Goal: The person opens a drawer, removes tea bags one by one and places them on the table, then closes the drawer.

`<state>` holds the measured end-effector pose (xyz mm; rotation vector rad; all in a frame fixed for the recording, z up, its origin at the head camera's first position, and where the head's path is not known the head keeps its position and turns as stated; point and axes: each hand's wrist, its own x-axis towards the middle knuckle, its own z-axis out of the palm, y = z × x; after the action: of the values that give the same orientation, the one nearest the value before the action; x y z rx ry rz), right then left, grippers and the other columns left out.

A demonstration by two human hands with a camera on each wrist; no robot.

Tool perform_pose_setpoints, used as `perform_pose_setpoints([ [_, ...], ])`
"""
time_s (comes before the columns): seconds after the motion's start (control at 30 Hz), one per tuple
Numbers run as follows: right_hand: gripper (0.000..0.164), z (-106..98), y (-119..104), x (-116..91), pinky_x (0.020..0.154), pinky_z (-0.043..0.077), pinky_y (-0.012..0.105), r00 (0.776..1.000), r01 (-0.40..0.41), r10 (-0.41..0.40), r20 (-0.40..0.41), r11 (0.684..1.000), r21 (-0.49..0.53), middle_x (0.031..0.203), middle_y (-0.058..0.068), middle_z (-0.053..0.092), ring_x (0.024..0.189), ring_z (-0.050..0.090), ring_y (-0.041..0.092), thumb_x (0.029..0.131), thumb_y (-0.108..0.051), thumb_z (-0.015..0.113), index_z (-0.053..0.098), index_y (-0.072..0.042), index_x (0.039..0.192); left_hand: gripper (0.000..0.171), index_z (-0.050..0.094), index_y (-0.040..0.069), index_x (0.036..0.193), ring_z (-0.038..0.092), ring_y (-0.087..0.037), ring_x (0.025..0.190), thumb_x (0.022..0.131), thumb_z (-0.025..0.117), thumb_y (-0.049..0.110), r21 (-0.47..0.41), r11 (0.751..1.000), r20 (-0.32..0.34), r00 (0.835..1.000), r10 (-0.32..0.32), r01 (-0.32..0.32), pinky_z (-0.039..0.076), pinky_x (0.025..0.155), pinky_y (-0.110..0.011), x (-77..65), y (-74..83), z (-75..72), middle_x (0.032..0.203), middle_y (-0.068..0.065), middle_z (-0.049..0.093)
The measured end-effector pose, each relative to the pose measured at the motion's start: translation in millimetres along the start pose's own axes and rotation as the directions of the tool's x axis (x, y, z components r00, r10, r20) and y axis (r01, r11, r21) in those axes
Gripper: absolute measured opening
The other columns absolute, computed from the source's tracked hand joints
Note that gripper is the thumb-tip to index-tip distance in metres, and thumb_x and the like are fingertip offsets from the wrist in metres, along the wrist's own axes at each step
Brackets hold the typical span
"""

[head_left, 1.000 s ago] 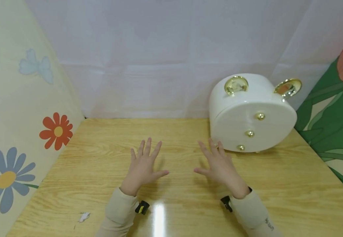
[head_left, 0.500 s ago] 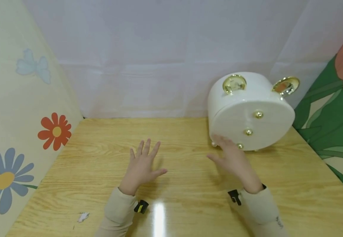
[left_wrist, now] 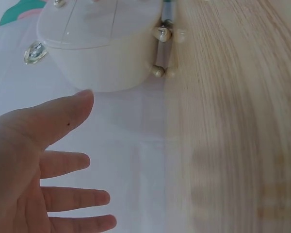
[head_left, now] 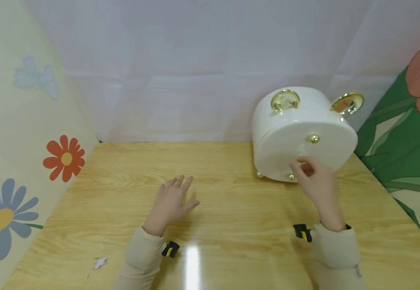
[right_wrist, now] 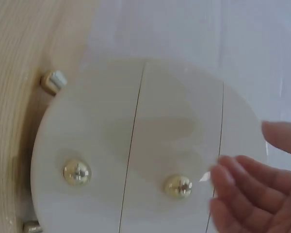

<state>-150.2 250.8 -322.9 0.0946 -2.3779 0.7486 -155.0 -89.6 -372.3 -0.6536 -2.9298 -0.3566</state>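
Note:
A round white drawer box (head_left: 271, 149) with two gold ear-like discs stands at the back right of the table in the head view. Two thin seams split its front into three drawers, each with a gold knob (right_wrist: 76, 172). My right hand (head_left: 318, 181) is at the box front, fingers bent and thumb apart, overlapping the middle knob (right_wrist: 178, 186) in the head view. In the right wrist view its fingertips (right_wrist: 223, 177) are just beside that knob, holding nothing. My left hand (head_left: 170, 205) hovers over the table, fingers spread, holding nothing.
The wood-grain table (head_left: 231, 241) has a small whitish worn patch (head_left: 100, 263) at front left. A pale cloth (head_left: 166, 108) hangs behind it. Flower-painted panels (head_left: 66, 159) stand at both sides. Gold feet (left_wrist: 162, 33) lift the box off the table.
My right hand has moved right from over the table to the box's drawer front, its fingers bending from spread. My left hand has stayed nearly in place, its fingers slightly lowered.

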Motion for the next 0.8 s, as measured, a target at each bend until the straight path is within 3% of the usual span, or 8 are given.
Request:
perform_pose_setpoints([
  [0.07,0.025,-3.9,5.3,1.4,0.056,0.041,0.013,0.988,-0.039,0.047,-0.147,0.998,0.058,0.072,0.008,0.065,0.062,0.053,-0.003,0.085,-0.018,0.063,0.066,0.005,0.092,0.067,0.043,0.006,0.136,0.048,-0.037,0.112,0.086,0.056,0.047,-0.002,1.000,-0.028,0.999,0.027,-0.027,0.042,0.092,-0.053,0.5,-0.1,-0.7,0.129,-0.022,0.047],
  [0.17,0.023,-8.6,15.0,5.1,0.058,0.034,0.005,0.938,-0.069,0.101,-0.331,0.992,0.107,0.072,-0.013,0.058,0.063,0.042,-0.016,0.084,-0.016,0.062,0.067,0.006,0.088,0.062,0.046,0.002,0.133,0.054,-0.035,0.104,0.087,0.056,0.043,-0.005,0.999,-0.058,0.997,0.051,-0.052,0.047,0.088,-0.046,1.4,-0.1,-1.3,0.122,-0.022,0.053],
  [0.27,0.025,-13.8,27.9,12.7,0.061,0.035,0.005,0.875,-0.056,0.103,-0.473,0.992,0.112,0.079,-0.013,0.060,0.071,0.044,-0.015,0.081,-0.016,0.064,0.067,0.007,0.090,0.058,0.049,0.000,0.129,0.055,-0.035,0.103,0.088,0.057,0.040,-0.015,0.999,-0.074,0.996,0.043,-0.044,0.049,0.086,-0.044,1.0,-0.2,-2.6,0.120,-0.021,0.055],
  [0.33,0.031,-18.9,37.3,18.1,0.067,0.034,0.006,0.855,-0.055,0.094,-0.510,0.994,0.091,0.090,0.002,0.063,0.083,0.045,-0.010,0.078,-0.017,0.067,0.066,0.007,0.098,0.056,0.052,0.000,0.127,0.055,-0.034,0.103,0.087,0.058,0.038,-0.025,0.999,-0.088,0.995,0.037,-0.040,0.050,0.084,-0.044,0.9,-0.6,-2.8,0.119,-0.021,0.056],
  [0.43,0.052,-30.6,50.3,24.4,0.072,0.032,0.008,0.892,-0.109,0.125,-0.435,0.992,0.061,0.113,0.018,0.056,0.100,0.044,0.004,0.076,-0.023,0.070,0.056,0.004,0.119,0.052,0.055,0.000,0.123,0.056,-0.034,0.101,0.087,0.059,0.037,-0.032,0.998,-0.120,0.992,0.047,-0.051,0.051,0.082,-0.043,0.7,-0.8,-3.3,0.116,-0.020,0.058],
  [0.57,0.072,-44.9,63.8,31.0,0.089,0.035,0.016,0.948,-0.258,0.272,-0.166,0.961,0.098,0.136,0.015,0.038,0.118,0.034,0.018,0.080,-0.028,0.067,0.034,-0.009,0.141,0.049,0.057,0.000,0.120,0.057,-0.034,0.099,0.087,0.060,0.036,-0.025,0.997,-0.154,0.986,0.071,-0.076,0.053,0.079,-0.042,1.1,-1.7,-3.9,0.113,-0.020,0.059],
  [0.7,0.078,-49.3,77.5,34.7,0.106,0.028,0.032,0.935,-0.354,0.348,0.066,0.905,0.237,0.148,0.009,0.019,0.129,0.022,0.014,0.086,-0.024,0.061,0.014,-0.016,0.148,0.049,0.057,0.000,0.121,0.057,-0.034,0.100,0.086,0.060,0.035,-0.033,0.998,-0.148,0.987,0.056,-0.061,0.052,0.080,-0.043,0.1,-1.5,-6.0,0.114,-0.020,0.059],
  [0.8,0.078,-49.4,86.1,35.2,0.105,0.029,0.028,0.932,-0.362,0.339,0.126,0.887,0.287,0.148,0.009,0.020,0.128,0.022,0.013,0.086,-0.018,0.061,0.012,-0.018,0.148,0.049,0.056,0.000,0.121,0.056,-0.034,0.101,0.086,0.060,0.035,-0.040,0.998,-0.137,0.990,0.044,-0.050,0.052,0.080,-0.043,-0.4,-0.8,-7.2,0.116,-0.020,0.058],
])
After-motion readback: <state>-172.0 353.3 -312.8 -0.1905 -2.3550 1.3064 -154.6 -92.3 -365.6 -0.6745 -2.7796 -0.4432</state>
